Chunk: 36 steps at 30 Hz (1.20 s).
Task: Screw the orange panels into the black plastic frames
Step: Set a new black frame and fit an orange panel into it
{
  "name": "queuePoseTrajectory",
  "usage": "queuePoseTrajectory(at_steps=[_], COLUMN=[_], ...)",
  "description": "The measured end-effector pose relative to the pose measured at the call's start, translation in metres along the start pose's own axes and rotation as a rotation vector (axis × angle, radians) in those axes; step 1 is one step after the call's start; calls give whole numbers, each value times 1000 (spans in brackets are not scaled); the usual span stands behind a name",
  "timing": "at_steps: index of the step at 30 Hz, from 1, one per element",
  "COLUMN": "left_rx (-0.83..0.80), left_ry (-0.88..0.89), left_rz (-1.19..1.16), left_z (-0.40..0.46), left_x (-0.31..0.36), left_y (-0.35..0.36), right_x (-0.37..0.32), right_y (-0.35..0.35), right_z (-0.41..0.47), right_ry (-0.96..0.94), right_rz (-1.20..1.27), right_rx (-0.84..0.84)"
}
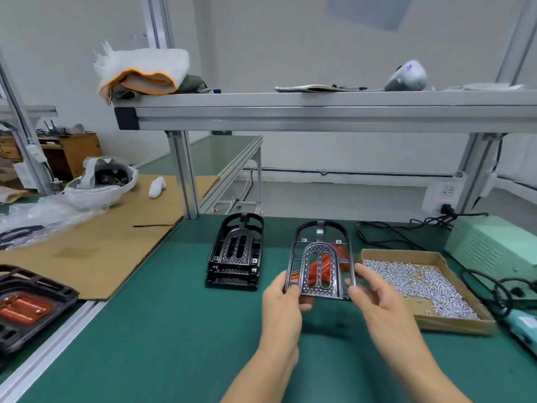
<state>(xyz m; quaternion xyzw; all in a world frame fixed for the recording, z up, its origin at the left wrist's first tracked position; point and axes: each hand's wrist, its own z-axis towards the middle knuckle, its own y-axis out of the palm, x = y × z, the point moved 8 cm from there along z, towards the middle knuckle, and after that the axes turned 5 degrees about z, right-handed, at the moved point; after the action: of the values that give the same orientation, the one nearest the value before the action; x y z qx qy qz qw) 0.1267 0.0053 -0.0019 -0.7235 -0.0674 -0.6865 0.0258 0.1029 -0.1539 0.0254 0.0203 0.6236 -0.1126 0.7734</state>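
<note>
Far left, at the bench edge, we see a black frame with an orange panel (24,306) already seated in it, apparently a finished piece set aside. Moving right across the green mat (174,330), a stack of black frames (235,254) waits untouched, standing just beside the work in hand. Next comes our left hand (283,303), fingers curled round the lower left edge of the held black frame (319,260), thumb on top, pinching it. The frame is lifted and tilted towards us, and through its openings we glimpse orange panels (322,269) lying behind it on the mat. Our right hand (377,298) holds the frame's right edge with its index fingertip and thumb, the other fingers loosely spread. We judge this to be the fetching and positioning step: no panel is fitted yet. The next move calls for seating a panel, then a screw from the cardboard tray of screws (418,289) and the electric screwdriver (523,324) at far right.
</note>
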Motion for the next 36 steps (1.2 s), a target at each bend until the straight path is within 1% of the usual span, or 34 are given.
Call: queuePoseTrajectory(at_steps=[5,10,14,18,22,24,30,34,36], left_rx=[-78,-109,-87,-58,-4,0,-116,-233,-239], left_ry=[-59,-106,-122,-87,-33,-44,-75,-79,-85], left_rz=[12,50,48,41,121,139,150,35,18], left_z=[-21,-28,-27,-25,-18,-15,-19,-27,-27], left_x=[-12,-26,-31,-28,-25,-28,-26,-20,-19], left_y=[26,26,14,-2,-13,-16,-8,4,7], right_x=[16,25,30,26,27,29,34,37,38], right_y=[-43,-60,-48,-35,-24,-22,-24,-31,-33], right_z=[-16,-18,-17,-13,-11,-11,-13,-18,-21], right_ry=[78,111,116,92,103,113,151,187,208], right_rz=[75,124,194,277,318,335,305,208,175], right_rx=[71,118,25,-25,-77,-88,-108,-126,-152])
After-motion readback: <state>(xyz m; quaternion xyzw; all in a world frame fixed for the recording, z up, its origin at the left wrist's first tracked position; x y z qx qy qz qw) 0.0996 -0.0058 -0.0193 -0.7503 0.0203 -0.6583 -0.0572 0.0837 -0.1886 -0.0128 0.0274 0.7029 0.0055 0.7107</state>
